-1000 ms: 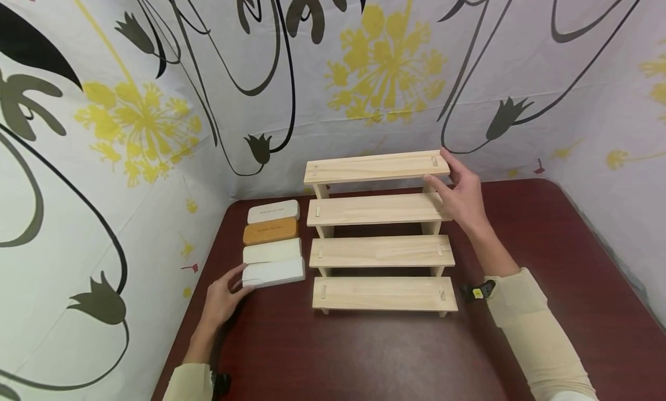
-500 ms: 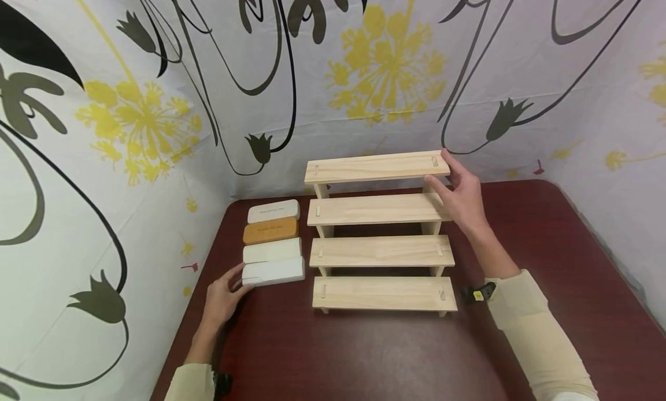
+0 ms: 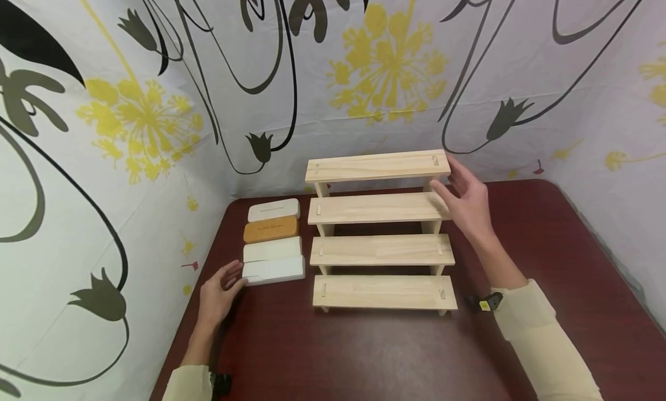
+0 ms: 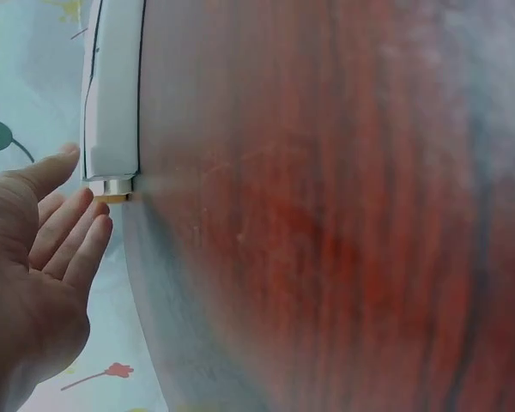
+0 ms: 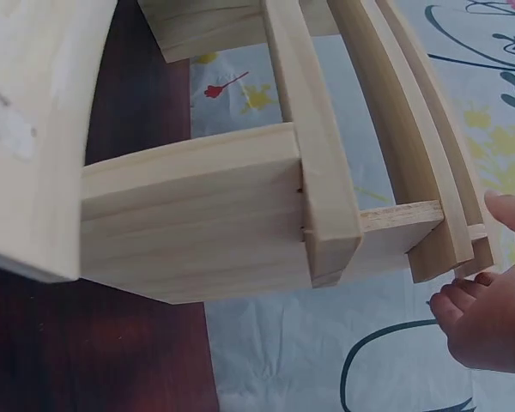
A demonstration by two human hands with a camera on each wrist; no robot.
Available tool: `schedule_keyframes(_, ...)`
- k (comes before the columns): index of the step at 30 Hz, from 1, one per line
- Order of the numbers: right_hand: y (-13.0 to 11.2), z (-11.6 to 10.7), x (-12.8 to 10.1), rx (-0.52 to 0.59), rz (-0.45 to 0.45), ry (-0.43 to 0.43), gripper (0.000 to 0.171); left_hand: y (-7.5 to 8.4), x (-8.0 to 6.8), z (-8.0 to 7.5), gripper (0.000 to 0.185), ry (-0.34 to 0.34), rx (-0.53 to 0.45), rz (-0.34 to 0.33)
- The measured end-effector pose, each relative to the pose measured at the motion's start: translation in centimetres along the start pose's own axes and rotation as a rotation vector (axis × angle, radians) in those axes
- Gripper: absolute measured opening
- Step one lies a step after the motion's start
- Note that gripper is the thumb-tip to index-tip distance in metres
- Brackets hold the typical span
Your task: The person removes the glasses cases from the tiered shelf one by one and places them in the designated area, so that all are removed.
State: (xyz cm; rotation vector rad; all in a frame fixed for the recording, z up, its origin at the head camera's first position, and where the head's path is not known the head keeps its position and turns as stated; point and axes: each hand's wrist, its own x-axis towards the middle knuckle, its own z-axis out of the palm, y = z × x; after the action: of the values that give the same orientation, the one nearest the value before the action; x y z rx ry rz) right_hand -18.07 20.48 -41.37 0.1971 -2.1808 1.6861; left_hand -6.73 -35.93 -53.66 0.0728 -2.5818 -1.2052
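the wooden step shelf point(image 3: 381, 230) stands on the dark red table point(image 3: 364, 355), its back near the patterned wall. the right hand point(image 3: 468, 201) hovers at the shelf's right end beside the top two steps, fingers point(image 5: 463, 296) loosely spread and holding nothing, just off the wood. left of the shelf lies a row of four cases; the left hand point(image 3: 218, 294) rests on the table by the nearest white case point(image 3: 274, 270), fingers point(image 4: 69, 227) straight and relaxed, the tips at its short end. bare table lies in front of the shelf and to its right.
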Motion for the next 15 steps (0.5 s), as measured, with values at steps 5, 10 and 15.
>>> schedule_keyframes(5, 0.3, -0.6, -0.9, -0.048, 0.048, -0.006, 0.071, 0.3, 0.1, 0.0, 0.051, 0.042, -0.034, -0.004)
schedule_keyframes(10, 0.7, -1.2, -1.6, -0.049, 0.049, -0.016, 0.071, 0.9, 0.4, 0.0, 0.049, 0.083, -0.075, -0.024)
schedule_keyframes(15, 1.2, -1.9, -2.5, -0.071, 0.037, -0.026, 0.069, 1.6, 0.7, 0.2, 0.049, 0.117, -0.101, -0.031)
